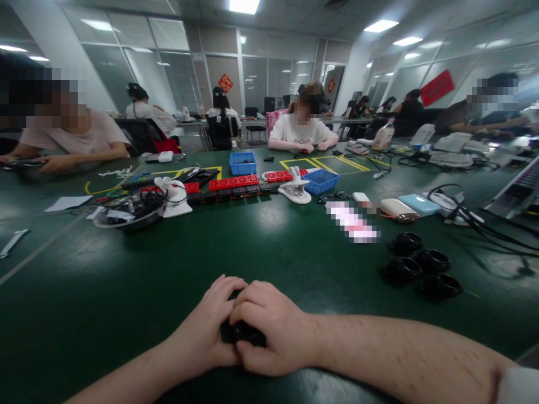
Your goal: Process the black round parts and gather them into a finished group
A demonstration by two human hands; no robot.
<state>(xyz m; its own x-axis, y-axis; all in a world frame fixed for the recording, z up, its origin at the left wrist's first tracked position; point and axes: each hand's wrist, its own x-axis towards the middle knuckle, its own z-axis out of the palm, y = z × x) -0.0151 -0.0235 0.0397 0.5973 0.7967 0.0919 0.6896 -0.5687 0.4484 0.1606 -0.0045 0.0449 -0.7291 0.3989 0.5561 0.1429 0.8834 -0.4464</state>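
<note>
At the near middle of the green table (pixel 138 303), my left hand (pixel 209 325) and my right hand (pixel 275 325) are closed together around a black round plastic part (pixel 250 335). My left fingers wrap its far and left sides. From the right, my right fingers curl over its top, with the thumb near its lower edge. Most of the part is hidden by the hands, so its full shape cannot be made out. To the right lie several black ring-shaped parts (pixel 433 261), apart from both hands, with round openings.
Across the table runs a row of red-topped black blocks (pixel 233 183), with white clip stands (pixel 295 191) and blue bins (pixel 243 164), (pixel 320 182) around it. A metal bowl (pixel 126 223) of cables sits left. Cables (pixel 501 224) and a light-blue box (pixel 419 204) lie right. Other people sit beyond.
</note>
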